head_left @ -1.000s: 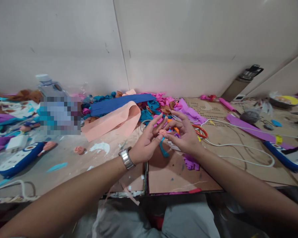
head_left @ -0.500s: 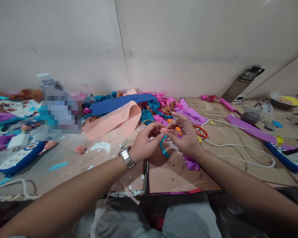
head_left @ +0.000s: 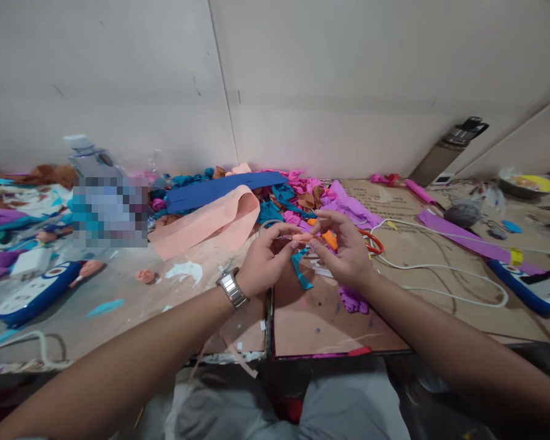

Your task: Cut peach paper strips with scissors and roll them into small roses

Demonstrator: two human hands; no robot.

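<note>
Between the fingertips of both hands is a small peach rolled flower, held above the table. My left hand, with a metal watch on its wrist, pinches the flower's left side between thumb and fingers. Pinching from the other side is my right hand, thumb and index closed on it. Under the hands lies a teal strip, partly covered by them. A wide peach strip lies folded over beyond my left hand. A second peach rolled flower rests on the table to the left.
A clear bottle with a white cap stands back left. Heaped coloured pieces lie under a blue strip. A dark flask leans at the wall. A white cable loops on the right. Blue-and-white devices lie at both sides.
The peach flower has turned between my fingers, so its side rather than its spiral top faces me. My fingertips have shifted slightly around it.
</note>
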